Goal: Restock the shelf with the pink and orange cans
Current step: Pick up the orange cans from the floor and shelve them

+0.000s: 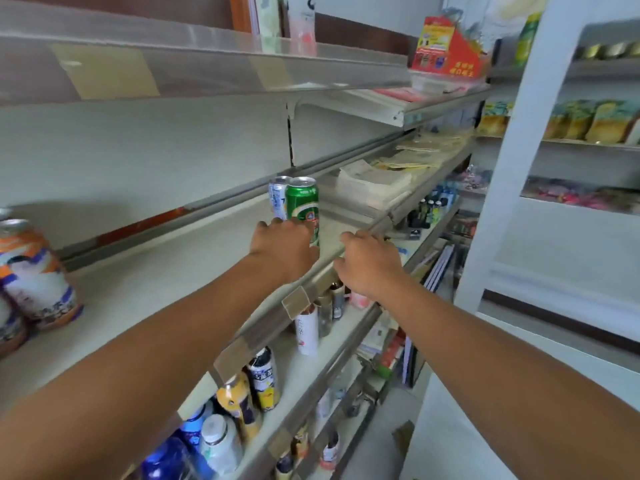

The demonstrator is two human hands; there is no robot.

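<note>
1. The left hand [282,249] is curled round the lower part of a green can [302,200], which stands upright on the shelf [156,271].
2. A white can [278,195] stands just behind the green can, touching it, beyond the left hand's fingertips.
3. The right hand [369,263] is just right of the left hand, with its fingers bent over the shelf's front rail [263,334] and gripping it.
4. The orange cans [33,271] stand on the same shelf, far to the left of the left hand and well apart from it. They are upright and close together at the frame's edge.
5. No pink can can be made out.
6. Below both hands, bottles [239,403] stand on the lower shelf.
7. Beyond the right hand, stacked papers [370,183] lie flat on the shelf.
</note>
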